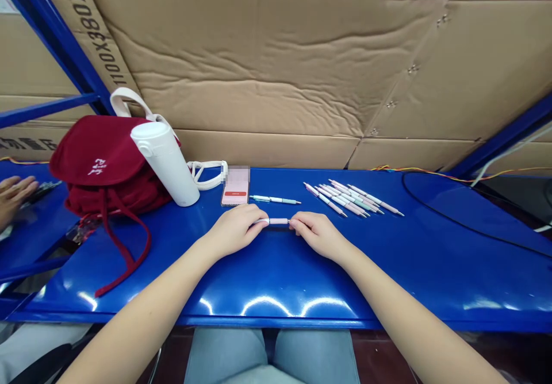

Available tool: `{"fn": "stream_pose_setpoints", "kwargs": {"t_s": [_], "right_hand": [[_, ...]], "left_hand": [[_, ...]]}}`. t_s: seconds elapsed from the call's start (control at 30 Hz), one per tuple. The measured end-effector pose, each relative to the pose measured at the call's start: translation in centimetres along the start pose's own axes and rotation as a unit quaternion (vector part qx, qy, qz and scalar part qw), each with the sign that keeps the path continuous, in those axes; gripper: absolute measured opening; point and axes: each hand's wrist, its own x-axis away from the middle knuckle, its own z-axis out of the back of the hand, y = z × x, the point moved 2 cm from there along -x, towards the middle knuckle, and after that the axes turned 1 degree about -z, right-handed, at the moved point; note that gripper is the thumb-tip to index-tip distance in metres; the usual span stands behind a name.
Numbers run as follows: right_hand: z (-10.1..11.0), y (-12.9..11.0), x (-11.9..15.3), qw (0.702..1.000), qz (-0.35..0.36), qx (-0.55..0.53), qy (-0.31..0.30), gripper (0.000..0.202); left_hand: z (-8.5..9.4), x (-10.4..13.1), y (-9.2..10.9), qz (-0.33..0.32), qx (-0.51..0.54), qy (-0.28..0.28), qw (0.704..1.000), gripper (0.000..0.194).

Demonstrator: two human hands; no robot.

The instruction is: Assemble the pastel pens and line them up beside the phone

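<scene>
Between my two hands a pale pink and white pen [278, 221] lies level, just above the blue tabletop [276, 275]. My left hand [238, 227] is closed around its left end, thumb and fingers pinching the barrel. At the other end, the fingertips of my right hand [317, 231] pinch the pen near its tip. Behind my hands lies a single teal and white pen [276, 199], apart from a loose pile of several pastel pens [345, 199] to the right.
A phone [236, 191] lies behind my left hand. Further left stand a white bottle [166, 162] and a dark red bag [103, 154] with a trailing strap. A black cable [448, 222] crosses the right side. Another person's hand [15, 197] shows at the far left.
</scene>
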Motion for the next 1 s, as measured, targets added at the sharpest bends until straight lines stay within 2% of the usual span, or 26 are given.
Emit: {"fn": "stream_pose_setpoints", "kwargs": {"t_s": [0.13, 0.73, 0.9, 1.0], "right_hand": [[0.00, -0.05, 0.04, 0.999, -0.029, -0.029, -0.020, 0.032], [0.42, -0.03, 0.12, 0.999, 0.033, -0.010, 0.003, 0.018], [0.37, -0.15, 0.20, 0.999, 0.046, 0.008, -0.005, 0.019], [0.27, -0.12, 0.19, 0.999, 0.029, 0.000, -0.027, 0.028]], "left_hand": [[0.01, 0.02, 0.05, -0.009, 0.001, 0.008, 1.000, 0.024], [0.25, -0.11, -0.15, 0.008, 0.016, -0.036, 0.999, 0.032], [0.31, -0.10, -0.09, 0.006, 0.007, -0.028, 1.000, 0.030], [0.36, -0.05, 0.04, -0.011, -0.006, -0.008, 1.000, 0.027]]}}
